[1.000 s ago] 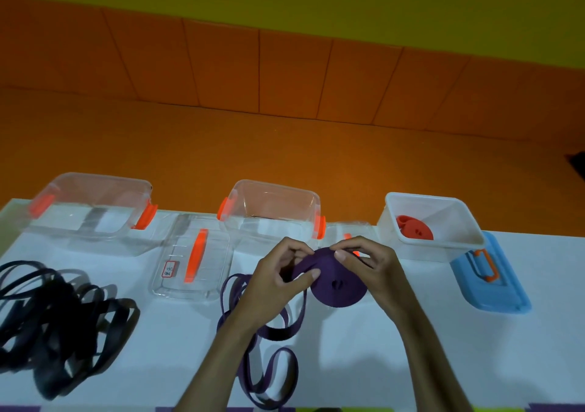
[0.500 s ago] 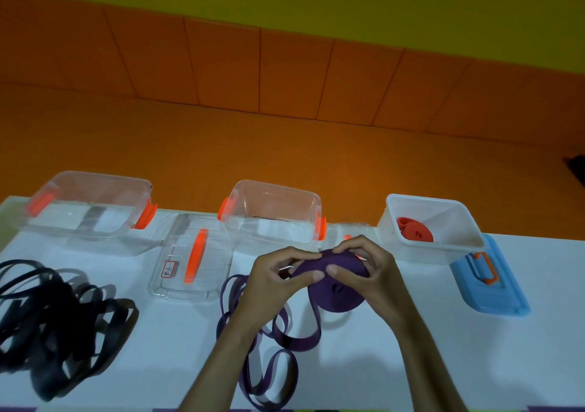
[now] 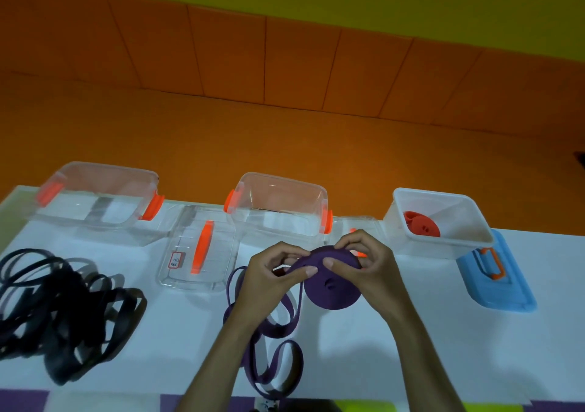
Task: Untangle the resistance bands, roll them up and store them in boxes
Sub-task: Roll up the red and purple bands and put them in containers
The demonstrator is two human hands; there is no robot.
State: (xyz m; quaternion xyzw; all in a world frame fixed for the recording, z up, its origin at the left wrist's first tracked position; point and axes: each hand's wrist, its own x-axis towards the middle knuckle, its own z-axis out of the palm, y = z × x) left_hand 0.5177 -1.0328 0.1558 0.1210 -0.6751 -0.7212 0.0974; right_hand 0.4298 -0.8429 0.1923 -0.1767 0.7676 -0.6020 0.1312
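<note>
A purple resistance band is partly wound into a flat roll [image 3: 332,288], held upright above the white table [image 3: 364,348]. My right hand [image 3: 367,266] grips the roll from its right side. My left hand [image 3: 272,278] pinches the band where it feeds onto the roll's top. The unwound purple tail [image 3: 272,358] lies in loops on the table below my left wrist. A tangled heap of black bands [image 3: 60,313] lies at the left. A rolled red band [image 3: 422,224] sits inside the white box [image 3: 474,237] at the right.
Two clear boxes with orange clips stand at the table's back, one at the left [image 3: 95,199] and one in the middle [image 3: 278,212]. A clear lid with an orange handle [image 3: 199,250] lies between them. A blue lid [image 3: 497,278] lies by the white box.
The roll has turned and taken up a little more band, so the loose loop under my left hand is shorter. Both hands have kept their hold and shifted slightly.
</note>
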